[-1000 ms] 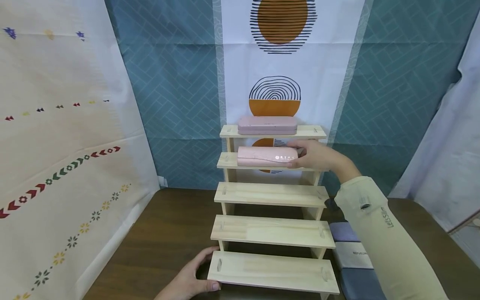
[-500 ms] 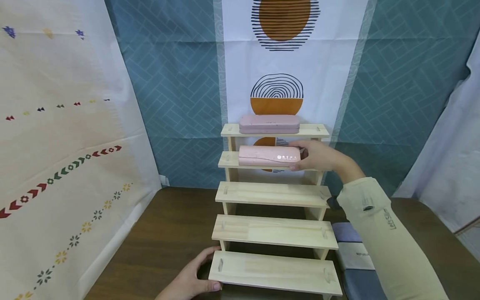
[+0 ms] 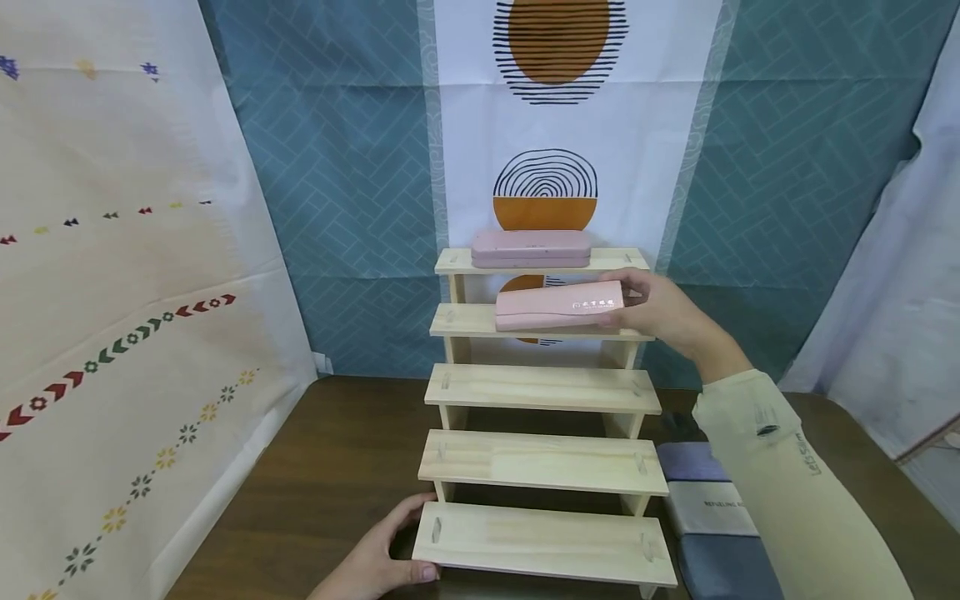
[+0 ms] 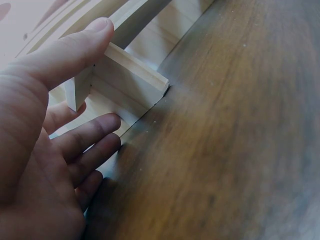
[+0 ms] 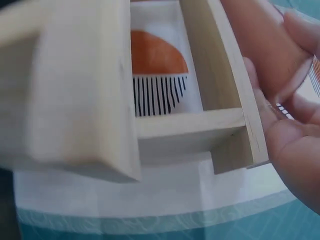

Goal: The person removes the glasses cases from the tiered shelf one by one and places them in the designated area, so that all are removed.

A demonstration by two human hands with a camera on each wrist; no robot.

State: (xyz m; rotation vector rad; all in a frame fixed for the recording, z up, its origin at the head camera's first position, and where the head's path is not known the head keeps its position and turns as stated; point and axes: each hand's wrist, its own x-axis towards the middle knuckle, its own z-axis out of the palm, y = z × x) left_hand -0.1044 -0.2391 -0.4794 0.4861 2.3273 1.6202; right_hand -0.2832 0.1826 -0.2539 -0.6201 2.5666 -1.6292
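A light wooden stepped shelf (image 3: 540, 387) with several tiers stands on a dark wooden table (image 3: 330, 475). My right hand (image 3: 660, 310) grips the right end of a pink case (image 3: 558, 306), tilted up at that end over the second tier from the top. A second, duller pink case (image 3: 531, 248) lies flat on the top tier. My left hand (image 3: 386, 557) holds the left corner of the bottom tier (image 4: 125, 75), thumb on top and fingers underneath. In the right wrist view the pink case (image 5: 265, 50) shows blurred against my fingers (image 5: 300, 30).
Grey and white cases (image 3: 708, 521) lie on the table to the right of the shelf. Patterned cloth backdrops hang behind (image 3: 547, 125) and at the left (image 3: 112, 292). A white cloth (image 3: 892, 292) hangs at the right.
My right hand has lifted the right end of the pink case and drawn it a little to the right on its tier. The left hand has stayed put.
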